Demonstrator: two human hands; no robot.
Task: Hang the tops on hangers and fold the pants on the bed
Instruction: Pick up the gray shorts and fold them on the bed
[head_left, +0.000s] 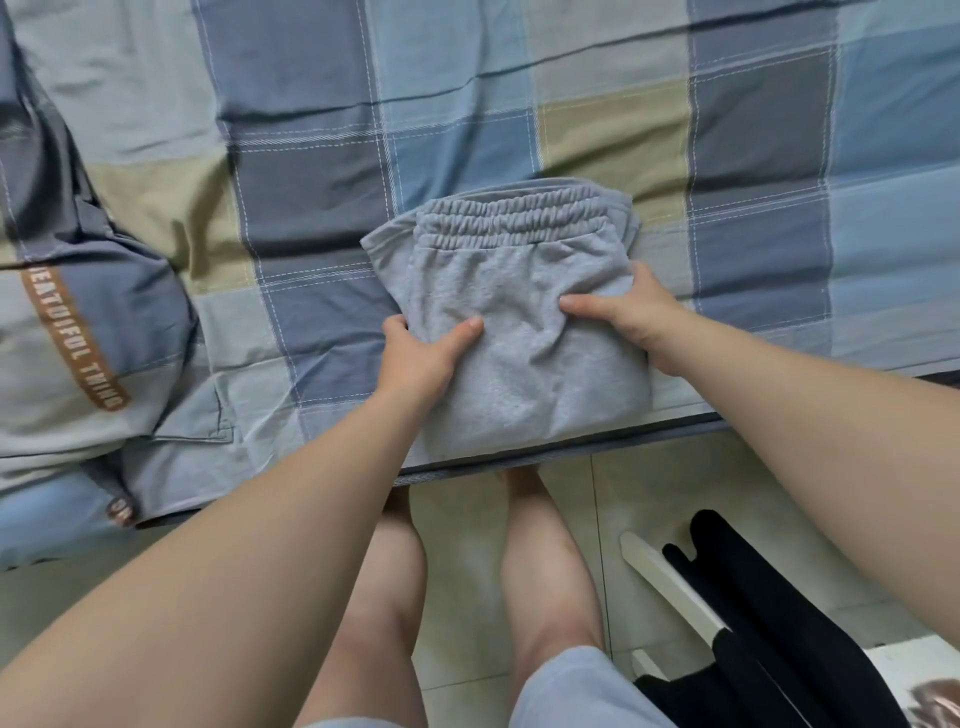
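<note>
Grey pants (519, 291) are lying in the middle of the frame, folded into a compact bundle on the bed (467, 130), close to its near edge, with the elastic waistband facing the far side. The left hand (415, 358) is gripping the bundle's left edge and the right hand (634, 312) is gripping its right edge. On each hand the thumb is pressing on top while the other fingers (395, 325) are curling round the side and under the cloth.

I judge the folding step to be nearly done, with the hands squaring up or getting ready to lift the bundle. The next move probably calls for keeping both sides level so the layers are not slipping apart, then setting it flat further onto the bed.

A bundle of plaid bedding (104, 312) with a brown lettered stripe is sitting at the left of the frame. A black garment (779, 623) is draping over a white frame (670, 577) at the lower right, above the tiled floor (467, 519). It is cut off, so I cannot tell whether it is a top or whether a hanger is there. The fingertips under the pants are hidden.
</note>
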